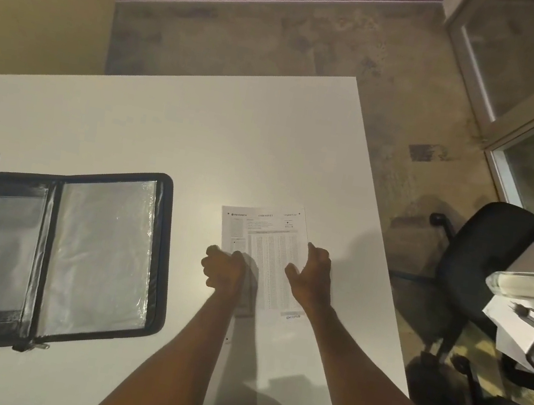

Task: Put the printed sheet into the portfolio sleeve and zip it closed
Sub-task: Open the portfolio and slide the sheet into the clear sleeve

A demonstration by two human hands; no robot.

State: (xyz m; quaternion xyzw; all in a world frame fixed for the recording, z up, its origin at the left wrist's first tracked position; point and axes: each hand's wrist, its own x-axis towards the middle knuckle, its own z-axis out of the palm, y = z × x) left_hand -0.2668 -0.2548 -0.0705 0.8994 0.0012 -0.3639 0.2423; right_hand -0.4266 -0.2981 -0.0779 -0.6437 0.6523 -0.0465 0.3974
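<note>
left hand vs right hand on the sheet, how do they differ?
The left hand is curled into a loose fist at the printed sheet's left edge; the right hand is more open, fingers spread along the right edge. The left hand sits on the side nearer the open portfolio; the right hand is nearer the table's right edge. Both are bare and at the sheet, which lies flat on the table.

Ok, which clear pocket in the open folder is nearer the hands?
The big clear pocket on the folder's right half, beside the printed sheet. The smaller pocket sits on the far left half.
</note>
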